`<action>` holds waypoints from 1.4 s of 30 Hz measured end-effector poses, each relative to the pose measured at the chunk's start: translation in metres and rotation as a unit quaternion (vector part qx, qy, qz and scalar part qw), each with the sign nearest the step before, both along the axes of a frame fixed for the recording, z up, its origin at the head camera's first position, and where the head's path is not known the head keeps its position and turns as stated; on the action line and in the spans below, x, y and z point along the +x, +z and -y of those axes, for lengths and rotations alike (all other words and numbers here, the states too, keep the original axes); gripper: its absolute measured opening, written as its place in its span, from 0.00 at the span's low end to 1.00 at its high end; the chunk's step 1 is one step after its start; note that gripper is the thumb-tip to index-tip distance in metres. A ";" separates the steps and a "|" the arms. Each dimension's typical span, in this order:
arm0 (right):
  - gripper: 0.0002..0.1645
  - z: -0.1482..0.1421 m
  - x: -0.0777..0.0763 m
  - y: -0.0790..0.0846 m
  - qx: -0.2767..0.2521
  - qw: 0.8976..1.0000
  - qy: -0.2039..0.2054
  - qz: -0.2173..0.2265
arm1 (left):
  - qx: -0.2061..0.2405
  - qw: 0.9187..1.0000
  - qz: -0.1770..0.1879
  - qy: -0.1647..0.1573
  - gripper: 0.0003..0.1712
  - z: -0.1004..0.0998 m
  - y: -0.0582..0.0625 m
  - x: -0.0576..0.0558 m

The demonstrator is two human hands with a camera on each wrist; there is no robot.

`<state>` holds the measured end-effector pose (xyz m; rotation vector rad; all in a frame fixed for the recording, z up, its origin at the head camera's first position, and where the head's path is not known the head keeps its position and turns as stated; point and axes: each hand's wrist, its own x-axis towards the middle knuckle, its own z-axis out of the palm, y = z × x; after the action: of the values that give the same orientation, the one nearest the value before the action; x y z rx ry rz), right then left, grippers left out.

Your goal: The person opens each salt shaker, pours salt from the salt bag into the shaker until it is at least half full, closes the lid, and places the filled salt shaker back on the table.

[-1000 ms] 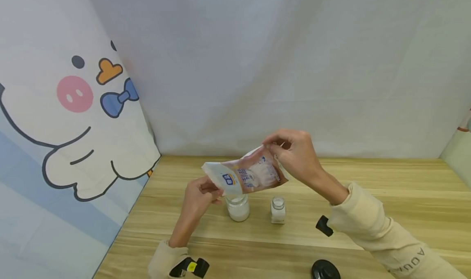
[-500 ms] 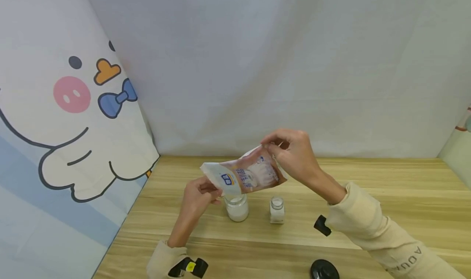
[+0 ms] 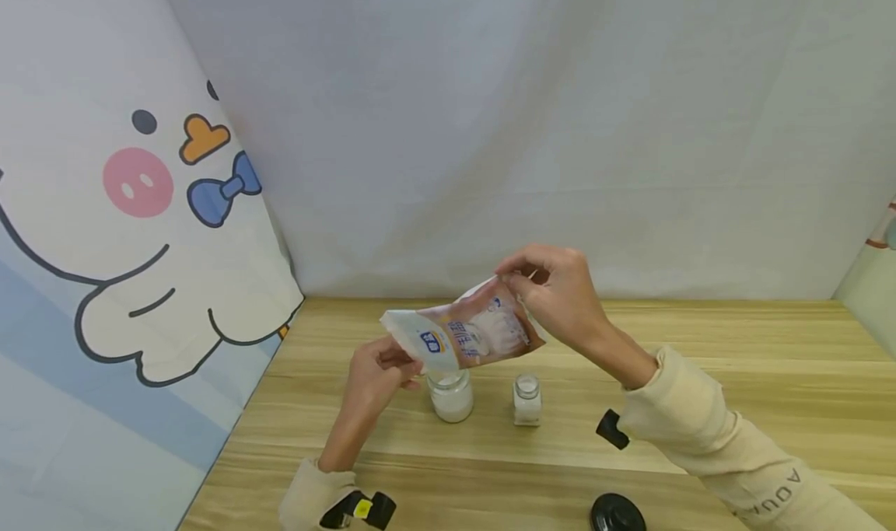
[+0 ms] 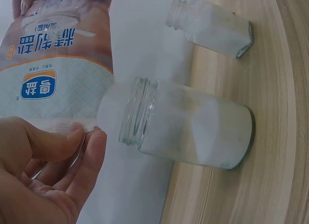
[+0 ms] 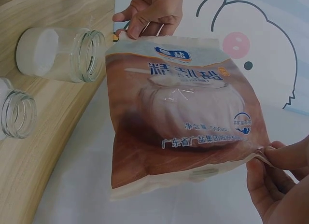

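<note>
A printed bag of salt (image 3: 483,333), brown and pale blue, hangs tilted in the air between both hands. My left hand (image 3: 374,383) pinches the corner at its lower, pale end. With thumb and fingers, my right hand (image 3: 563,290) pinches a corner of the raised brown end, as the right wrist view also shows at the bag's seam (image 5: 260,154). Right below the bag's lower end stands a round, lidless glass jar (image 4: 198,127), partly filled with white salt. The bag overlaps its mouth in the head view.
A smaller lidless glass bottle (image 3: 527,406) with white contents stands right of the jar. A round black lid (image 3: 616,513) lies at the front edge of the view. Behind the wooden table (image 3: 742,337) hangs a grey-white cloth (image 3: 630,127), with a cartoon-printed one (image 3: 231,282) on the left.
</note>
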<state>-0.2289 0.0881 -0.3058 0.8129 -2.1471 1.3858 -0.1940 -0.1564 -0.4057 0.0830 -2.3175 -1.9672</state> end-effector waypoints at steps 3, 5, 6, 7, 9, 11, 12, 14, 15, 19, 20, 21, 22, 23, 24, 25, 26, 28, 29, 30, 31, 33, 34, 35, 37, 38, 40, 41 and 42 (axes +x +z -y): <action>0.09 0.001 0.001 0.001 0.000 1.000 -0.001 0.000 | 0.002 1.000 0.000 0.001 0.12 0.000 0.001 0.001; 0.09 0.002 0.002 0.001 0.001 1.000 -0.003 0.001 | 0.002 1.000 -0.001 0.002 0.11 0.001 0.001 0.001; 0.09 0.002 0.003 0.002 0.001 1.000 -0.004 0.001 | 0.003 1.000 -0.001 0.001 0.11 0.001 0.001 0.001; 0.09 0.002 0.003 0.002 0.001 1.000 -0.005 0.001 | 0.003 1.000 -0.001 0.001 0.11 0.001 0.002 0.002; 0.09 0.003 0.004 0.002 0.001 1.000 -0.006 0.002 | 0.002 1.000 0.000 0.000 0.11 0.001 0.002 0.002; 0.09 0.003 0.004 0.003 -0.001 1.000 -0.006 0.002 | 0.003 1.000 0.000 0.000 0.11 0.002 0.002 0.002; 0.09 0.003 0.005 0.003 -0.001 1.000 -0.007 0.003 | 0.003 1.000 0.000 -0.001 0.11 0.002 0.002 0.003; 0.09 0.004 0.005 0.004 -0.002 1.000 -0.007 0.003 | 0.004 1.000 0.000 -0.001 0.11 0.002 0.002 0.003; 0.09 0.004 0.006 0.004 -0.002 1.000 -0.008 0.003 | 0.005 1.000 0.000 -0.001 0.11 0.002 0.002 0.003; 0.10 0.005 0.007 0.005 -0.003 1.000 -0.009 0.003 | 0.006 1.000 0.001 -0.002 0.11 0.003 0.002 0.003; 0.10 0.005 0.007 0.005 -0.004 1.000 -0.009 0.003 | 0.006 1.000 0.001 -0.002 0.12 0.003 0.002 0.003; 0.10 0.006 0.008 0.005 -0.004 1.000 -0.010 0.002 | 0.006 1.000 0.001 -0.002 0.12 0.003 0.002 0.004; 0.10 0.006 0.008 0.005 -0.003 1.000 -0.010 0.002 | 0.006 1.000 0.001 -0.002 0.12 0.004 0.002 0.004; 0.10 0.006 0.008 0.005 -0.003 1.000 -0.010 0.002 | 0.005 1.000 0.002 -0.002 0.12 0.004 0.002 0.004; 0.10 0.006 0.009 0.005 -0.003 1.000 -0.011 0.002 | 0.005 1.000 0.002 -0.002 0.12 0.004 0.002 0.004; 0.10 0.007 0.009 0.006 -0.003 1.000 -0.011 0.002 | 0.005 1.000 0.002 -0.002 0.12 0.004 0.002 0.004; 0.10 0.007 0.009 0.006 -0.003 1.000 -0.011 0.002 | 0.005 1.000 0.002 -0.003 0.11 0.004 0.002 0.004; 0.10 0.007 0.010 0.006 -0.002 1.000 -0.011 0.003 | 0.006 1.000 0.001 -0.004 0.12 0.005 0.002 0.005; 0.10 0.008 0.011 0.006 -0.001 1.000 -0.012 0.004 | 0.007 1.000 0.001 -0.004 0.11 0.005 0.002 0.005; 0.10 0.008 0.011 0.007 -0.001 1.000 -0.012 0.005 | 0.007 1.000 0.001 -0.005 0.12 0.005 0.002 0.005; 0.10 0.008 0.011 0.007 -0.001 1.000 -0.012 0.005 | 0.007 1.000 0.000 -0.005 0.12 0.005 0.002 0.005; 0.10 0.009 0.012 0.008 0.000 1.000 -0.012 0.006 | 0.008 1.000 0.000 -0.006 0.12 0.006 0.002 0.005; 0.10 0.009 0.013 0.008 0.001 1.000 -0.013 0.006 | 0.009 1.000 0.000 -0.007 0.12 0.006 0.002 0.006; 0.09 0.009 0.013 0.008 0.001 1.000 -0.013 0.006 | 0.009 1.000 0.000 -0.007 0.12 0.006 0.002 0.006; 0.09 0.010 0.014 0.009 0.001 1.000 -0.014 0.006 | 0.009 1.000 0.001 -0.008 0.12 0.007 0.003 0.006; 0.09 0.010 0.014 0.009 0.001 1.000 -0.015 0.006 | 0.010 1.000 0.001 -0.008 0.12 0.007 0.003 0.006; 0.10 0.010 0.015 0.009 0.001 1.000 -0.015 0.006 | 0.010 1.000 0.002 -0.009 0.12 0.007 0.003 0.007; 0.10 0.010 0.015 0.010 0.001 1.000 -0.015 0.005 | 0.010 1.000 0.002 -0.009 0.12 0.007 0.004 0.007; 0.10 0.010 0.015 0.010 0.000 1.000 -0.015 0.005 | 0.011 1.000 0.002 -0.009 0.13 0.007 0.004 0.007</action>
<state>-0.2134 0.0777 -0.2957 0.7724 -2.1589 1.3778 -0.1865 -0.1635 -0.4017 0.0697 -2.3069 -2.0037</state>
